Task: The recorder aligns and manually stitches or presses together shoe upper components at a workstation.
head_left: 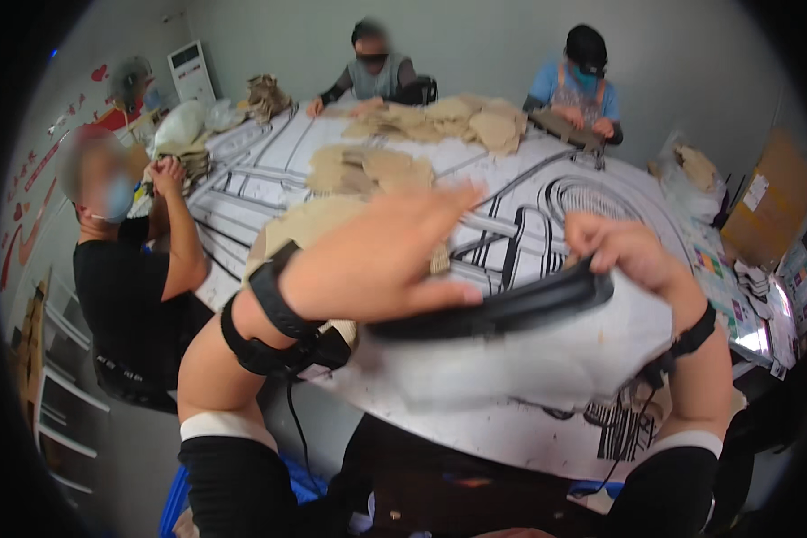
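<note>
The right hand (pixel 623 249) is closed on the right end of a black band (pixel 502 312) along a blurred white piece (pixel 547 359); the left hand (pixel 381 255) is open and flat by the band's left part, contact unclear. Beneath is the line-printed desk (pixel 637 193), with beige pieces (pixel 368 170) farther back and three people around.

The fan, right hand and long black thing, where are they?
Fan (pixel 130 79), head view: its round front.
Right hand (pixel 632 252), head view: back of hand.
Long black thing (pixel 511 312), head view: near its middle.
</note>
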The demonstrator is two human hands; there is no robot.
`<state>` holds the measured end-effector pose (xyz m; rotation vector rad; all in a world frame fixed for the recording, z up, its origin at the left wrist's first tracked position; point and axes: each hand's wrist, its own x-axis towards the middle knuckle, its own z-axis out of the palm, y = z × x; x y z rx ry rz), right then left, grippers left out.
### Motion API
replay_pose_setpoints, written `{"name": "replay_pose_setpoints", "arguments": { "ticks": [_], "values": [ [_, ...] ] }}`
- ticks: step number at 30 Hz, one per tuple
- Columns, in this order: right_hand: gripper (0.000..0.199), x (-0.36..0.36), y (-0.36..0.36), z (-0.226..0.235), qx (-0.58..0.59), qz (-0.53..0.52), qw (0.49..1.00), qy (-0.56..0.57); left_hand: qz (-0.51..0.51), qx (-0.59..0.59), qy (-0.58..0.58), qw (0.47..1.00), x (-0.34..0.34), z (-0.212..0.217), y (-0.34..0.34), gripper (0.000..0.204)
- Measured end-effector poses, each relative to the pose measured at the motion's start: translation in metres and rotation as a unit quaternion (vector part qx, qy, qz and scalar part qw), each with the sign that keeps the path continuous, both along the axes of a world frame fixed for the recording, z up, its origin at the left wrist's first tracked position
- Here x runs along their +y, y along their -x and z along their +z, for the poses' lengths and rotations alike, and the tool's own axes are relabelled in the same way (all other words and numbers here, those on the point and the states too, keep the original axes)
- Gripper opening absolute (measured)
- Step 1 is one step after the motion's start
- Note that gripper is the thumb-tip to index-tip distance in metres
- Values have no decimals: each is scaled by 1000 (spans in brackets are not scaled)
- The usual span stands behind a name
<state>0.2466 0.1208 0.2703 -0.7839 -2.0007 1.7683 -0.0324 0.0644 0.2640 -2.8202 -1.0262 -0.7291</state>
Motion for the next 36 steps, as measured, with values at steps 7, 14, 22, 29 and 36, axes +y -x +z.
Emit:
{"name": "replay_pose_setpoints", "arguments": {
  "ticks": [7, 14, 22, 29, 36],
  "values": [
    [20, -32, -18, -6, -13, 65, 997, 38, -274, 16, 514, 813, -3, -29, -20, 36],
    [36, -21, -112, -31, 211, -301, 926, -84, -191, 8, 616, 764, 35, -52, 5, 27],
    [32, -87, -243, -55, 265, -478, 819, -175, 194, -658, 321, 653, 197, -1, 114, 56],
    [23, -93, -213, -76, -26, -488, 852, -186, 185, -488, 397, 755, 178, -40, 97, 87],
    [49, -83, -383, -76, -460, -486, 662, -338, 40, -390, 401, 828, 37, -61, 60, 41]
  ]
}}
